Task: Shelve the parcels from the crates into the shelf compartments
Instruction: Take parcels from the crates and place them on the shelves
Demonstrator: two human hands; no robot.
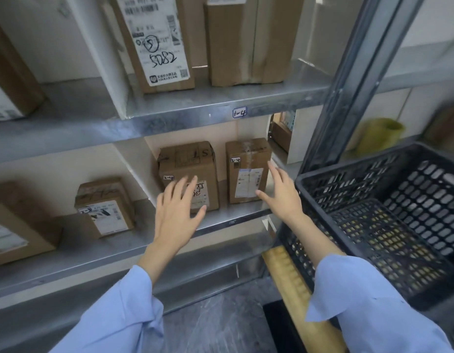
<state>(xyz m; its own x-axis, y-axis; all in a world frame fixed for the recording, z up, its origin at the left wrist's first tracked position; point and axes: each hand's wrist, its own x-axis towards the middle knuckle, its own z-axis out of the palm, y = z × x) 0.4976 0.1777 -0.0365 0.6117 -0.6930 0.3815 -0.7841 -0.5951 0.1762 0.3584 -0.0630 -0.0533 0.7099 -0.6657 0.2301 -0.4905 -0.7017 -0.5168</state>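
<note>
Both hands are empty, fingers spread. The left hand (178, 212) hovers before one upright brown cardboard parcel (187, 161) on the metal shelf (233, 221). The right hand (282, 197) is by the second upright cardboard parcel (248, 171). The black plastic lattice crate (373, 179) lies right of its fingers, so the right hand is nearer.

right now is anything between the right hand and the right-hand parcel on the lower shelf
Nothing visible does. The right hand is open just in front of the right-hand parcel, thumb by its lower corner. The other parcel stands apart, behind the left hand.
</note>
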